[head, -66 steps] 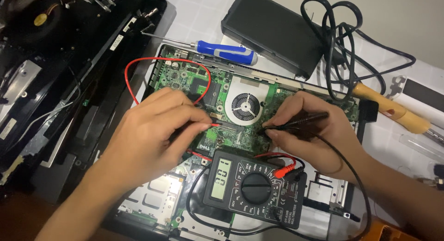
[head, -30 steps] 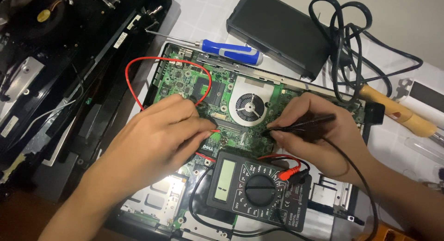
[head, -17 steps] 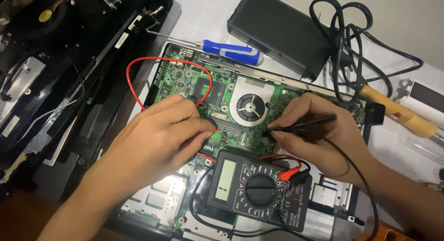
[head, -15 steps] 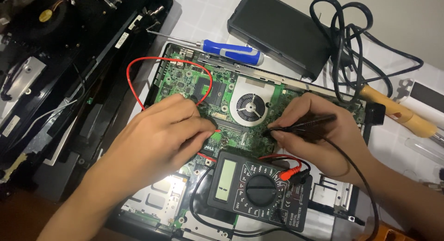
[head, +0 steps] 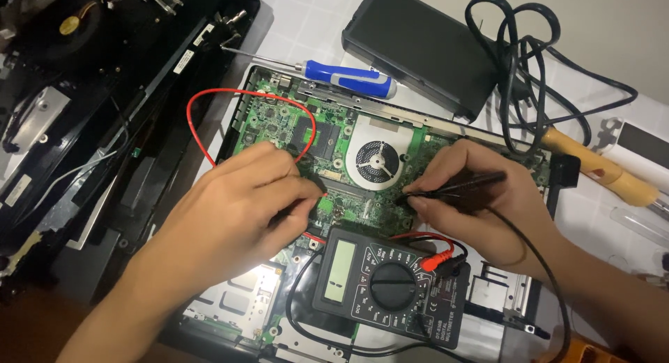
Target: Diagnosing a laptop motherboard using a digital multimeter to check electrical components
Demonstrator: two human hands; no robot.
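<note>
— What are your hands doing right now?

— My left hand (head: 237, 210) is curling over the green circuit board (head: 327, 136), just left of the round fan (head: 376, 161). Its fingers are pressing together around the red probe (head: 322, 193); only the tip is showing past my fingertips, and it is touching the board below and left of the fan.

— And the other one?

— My right hand (head: 481, 206) is sitting just right of the fan. Thumb and forefinger are pinching the black probe (head: 460, 187) like a pen, with its point resting on the board below and right of the fan.

— Where are the leads going?

— The red wire (head: 209, 102) is looping out well left of the fan and back under my left hand. The black wire (head: 540, 265) is trailing down past my right wrist. Both are plugging into the black multimeter (head: 390, 286), which is lying directly below the fan, between my wrists.

— Anything else nearby?

— A blue-handled screwdriver (head: 345, 77) is lying just above the fan, and a black power brick (head: 425, 46) with its coiled cable (head: 529, 63) is sitting above and right of it. A wooden-handled tool (head: 603, 171) is lying far right of the fan.
</note>
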